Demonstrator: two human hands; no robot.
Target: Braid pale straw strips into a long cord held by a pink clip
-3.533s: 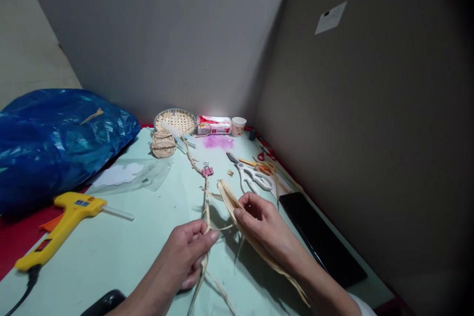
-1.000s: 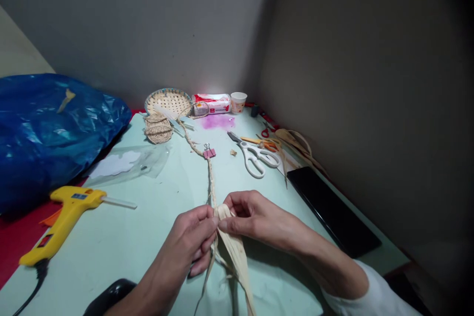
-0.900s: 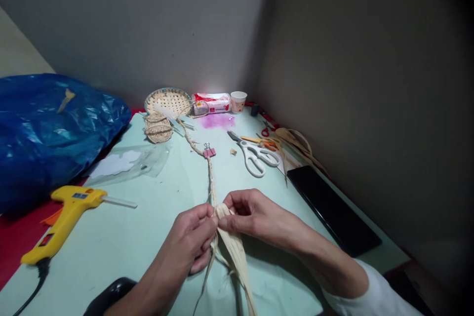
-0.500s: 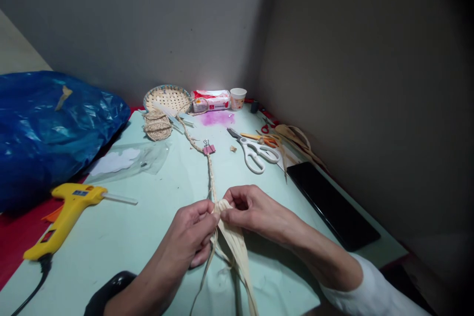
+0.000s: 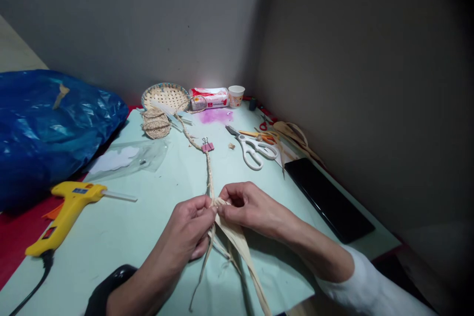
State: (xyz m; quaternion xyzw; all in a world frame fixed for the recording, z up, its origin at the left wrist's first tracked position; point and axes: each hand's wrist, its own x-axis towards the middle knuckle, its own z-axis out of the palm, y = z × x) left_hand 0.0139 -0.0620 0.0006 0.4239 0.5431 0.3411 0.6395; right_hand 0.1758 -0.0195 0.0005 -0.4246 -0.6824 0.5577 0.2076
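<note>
A thin braided cord of pale dried husk runs up the table from my hands. My left hand pinches the lower end of the braid between thumb and fingers. Just beside it, my right hand grips a wide pale husk strip where it joins the braid. Loose strands hang below both hands toward the table's near edge. A pink binder clip is clamped on the cord farther up. The exact fold between my fingertips is partly hidden.
On the left lie a yellow glue gun, a blue plastic bag and a clear packet. White scissors and a black phone-like slab lie right. A coiled braid, woven basket and paper cup stand behind.
The husk strip in my right hand has narrowed and twisted, its lower end swinging a little right. Both hands stay at the braid's end. The whole view has shifted slightly.
</note>
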